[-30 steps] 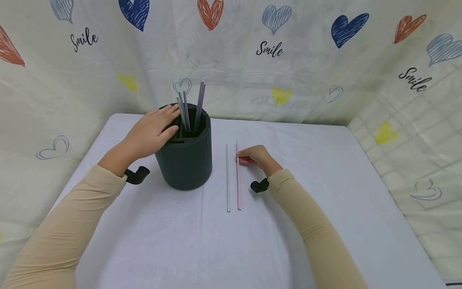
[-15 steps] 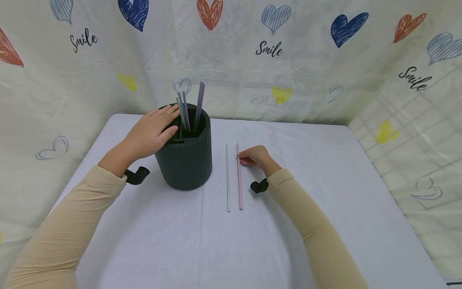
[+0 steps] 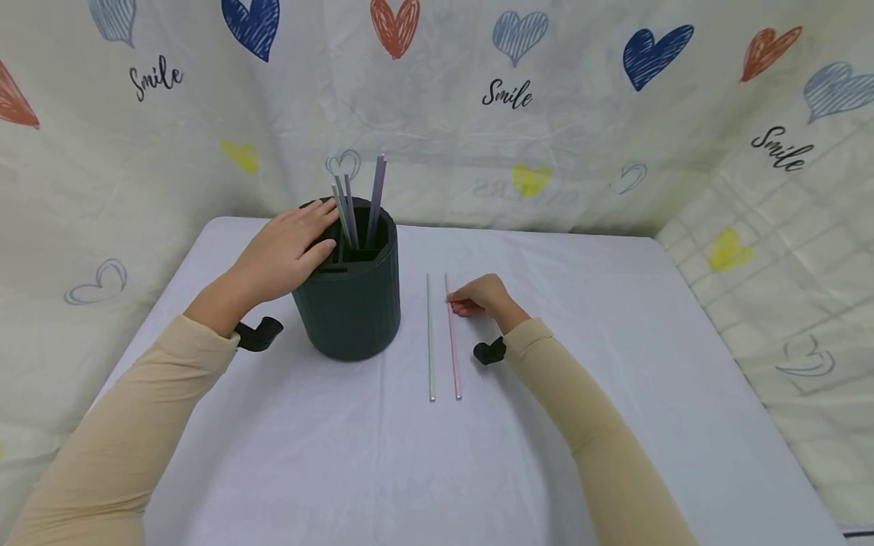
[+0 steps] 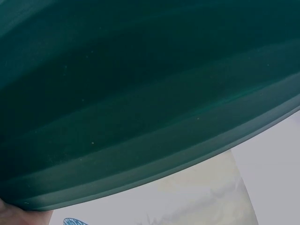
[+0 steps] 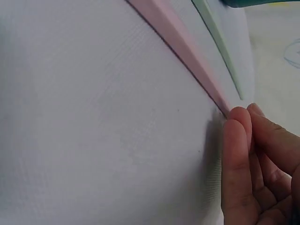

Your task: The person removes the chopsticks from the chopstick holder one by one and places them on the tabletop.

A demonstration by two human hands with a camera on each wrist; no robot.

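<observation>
A dark green divided utensil holder [image 3: 351,318] stands upright on the table, with several purple and pale green chopsticks [image 3: 377,199] leaning in it. My left hand [image 3: 290,246] rests on its upper left rim, fingers stretched over the top. The holder's ribbed wall [image 4: 150,93] fills most of the left wrist view. Right of the holder lie a light green chopstick [image 3: 431,341] and a pink chopstick [image 3: 454,349], almost side by side, thin ends away from me. My right hand [image 3: 480,294] pinches the pink chopstick near its thin end, which the fingertips [image 5: 236,129] cover in the right wrist view.
A white cloth [image 3: 546,425] covers the table. Its back edge meets a cream curtain [image 3: 437,121] printed with hearts and "Smile". Black wrist mounts [image 3: 259,334] sit under both wrists.
The pink chopstick's near end has shifted slightly right and its thin end has come a little lower in view, with my right fingers still at it. My left hand and the holder stay put.
</observation>
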